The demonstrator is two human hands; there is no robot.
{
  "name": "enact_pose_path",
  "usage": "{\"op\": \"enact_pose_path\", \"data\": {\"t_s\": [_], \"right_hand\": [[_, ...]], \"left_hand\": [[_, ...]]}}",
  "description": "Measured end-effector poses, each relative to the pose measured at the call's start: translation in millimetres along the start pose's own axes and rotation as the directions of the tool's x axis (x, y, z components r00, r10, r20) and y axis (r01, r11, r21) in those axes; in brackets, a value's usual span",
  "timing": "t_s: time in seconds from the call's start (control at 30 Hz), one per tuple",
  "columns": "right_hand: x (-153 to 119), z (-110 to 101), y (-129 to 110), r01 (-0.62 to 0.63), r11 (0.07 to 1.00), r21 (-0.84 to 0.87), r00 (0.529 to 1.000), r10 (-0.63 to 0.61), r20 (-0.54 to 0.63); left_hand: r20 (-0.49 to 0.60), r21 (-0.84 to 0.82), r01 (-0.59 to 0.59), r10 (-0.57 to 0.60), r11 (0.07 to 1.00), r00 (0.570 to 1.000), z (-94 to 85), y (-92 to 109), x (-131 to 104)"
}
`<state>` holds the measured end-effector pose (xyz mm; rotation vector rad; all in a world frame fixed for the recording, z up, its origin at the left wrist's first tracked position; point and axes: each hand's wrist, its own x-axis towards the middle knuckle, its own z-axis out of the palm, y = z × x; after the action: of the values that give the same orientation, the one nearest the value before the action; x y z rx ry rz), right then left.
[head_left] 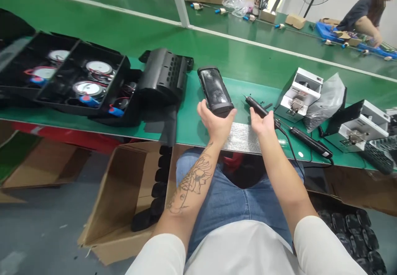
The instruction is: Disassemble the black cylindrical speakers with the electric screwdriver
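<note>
My left hand (217, 123) is closed round the near end of a black speaker housing (215, 87) with a mesh front. The housing tilts up over the green bench, its far end away from me. My right hand (263, 123) is at the black electric screwdriver (258, 106), fingers and thumb apart. The screwdriver's thin bit points to the left, and its cable runs back toward the bench edge. Part of its body is hidden behind my right hand. A few small dark screws (262, 102) lie just beyond it.
A second electric screwdriver (311, 142) lies at right, near two white-fronted screw feeders (299, 95) and a plastic bag (327, 101). Black bins (102, 110) with round speakers stand at left, beside a curved black housing (163, 74). Below is an open carton (124, 184). A person (366, 18) works across the bench.
</note>
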<state>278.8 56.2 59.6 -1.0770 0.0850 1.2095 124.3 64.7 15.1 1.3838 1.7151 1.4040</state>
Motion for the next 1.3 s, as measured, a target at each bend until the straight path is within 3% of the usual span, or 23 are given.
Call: {"op": "enact_pose_path", "data": {"t_s": [0.13,0.23,0.33,0.53,0.6,0.7,0.83,0.97,1.07,1.17,1.3], "right_hand": [[-7.1,29.7,-9.1,-0.093,0.994,0.056,0.993,0.096,-0.064],[-18.8,31.9,-14.7,-0.151,0.989,-0.012,0.988,0.15,-0.024],[-33.6,24.7,-11.6,-0.173,0.976,-0.131,0.985,0.174,-0.001],[-59.2,26.4,17.7,-0.185,0.899,-0.398,0.964,0.245,0.105],[-67.5,32.8,27.9,-0.217,0.872,-0.439,0.944,0.302,0.133],[-83.5,33.6,38.0,-0.237,0.859,-0.454,0.918,0.351,0.185],[-106.5,-0.4,35.1,-0.206,0.887,-0.413,0.926,0.313,0.21],[-120.2,-60.0,18.8,-0.095,0.896,-0.434,0.951,0.21,0.227],[-124.1,-98.1,9.0,0.004,0.85,-0.527,0.944,0.171,0.283],[-123.6,-120.9,1.4,0.088,0.826,-0.557,0.946,0.106,0.307],[-116.9,-131.3,-11.1,0.183,0.8,-0.572,0.958,-0.013,0.288]], "left_hand": [[-0.018,0.012,0.065,-0.065,0.998,0.998,18.3,12.9,-5.1],[-0.046,0.0,0.05,-0.05,0.999,0.998,18.7,14.7,-4.8],[-0.052,-0.022,0.027,-0.028,0.999,0.998,8.4,13.1,1.6],[-0.102,-0.207,0.104,-0.127,0.973,0.987,-32.9,4.0,13.3],[-0.051,-0.315,0.135,-0.158,0.94,0.986,-53.9,-2.1,6.4],[0.113,-0.45,0.221,-0.191,0.865,0.975,-94.6,-13.5,-16.4],[0.331,-0.535,0.296,-0.127,0.791,0.935,-158.5,-24.8,-51.5],[0.544,-0.53,0.412,-0.076,0.741,0.835,-199.8,-26.8,-70.7],[0.658,-0.498,0.495,-0.061,0.712,0.75,-202.9,-29.7,-72.3],[0.708,-0.483,0.506,-0.022,0.714,0.706,-191.5,-34.1,-62.9],[0.724,-0.468,0.341,0.133,0.815,0.677,-168.5,-35.4,-31.5]]}}
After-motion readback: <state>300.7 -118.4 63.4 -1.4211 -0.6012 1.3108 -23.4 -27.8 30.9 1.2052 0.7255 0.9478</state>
